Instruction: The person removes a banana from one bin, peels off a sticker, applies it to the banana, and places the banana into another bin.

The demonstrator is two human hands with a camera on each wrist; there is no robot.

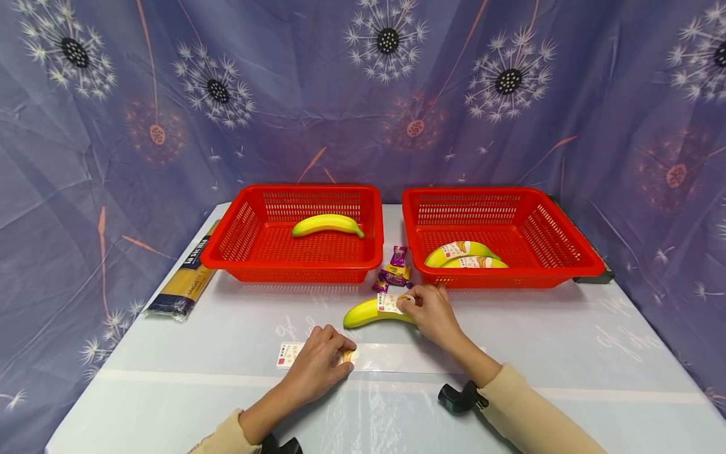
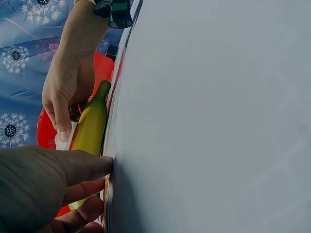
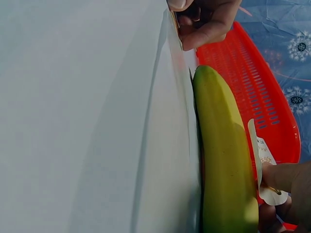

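My right hand (image 1: 433,315) pinches a white sticker label (image 3: 265,162) with banana pictures between thumb and finger. One side of the label stands away from the yellow-green banana (image 1: 363,313) in the right wrist view. This banana lies on the table before the baskets, its right end hidden behind the right hand. My left hand (image 1: 320,364) rests its thumb and fingertips on a pale backing strip (image 1: 397,358) lying nearer me. Another printed label (image 1: 288,354) shows at the strip's left end, partly covered by the left hand.
The left red basket (image 1: 306,275) holds one unlabelled banana (image 1: 328,223). In the right red basket (image 1: 505,277) lie two bananas with labels (image 1: 458,251). Purple-wrapped sweets (image 1: 399,256) sit between the baskets. A spaghetti packet (image 1: 184,284) lies at the table's left edge.
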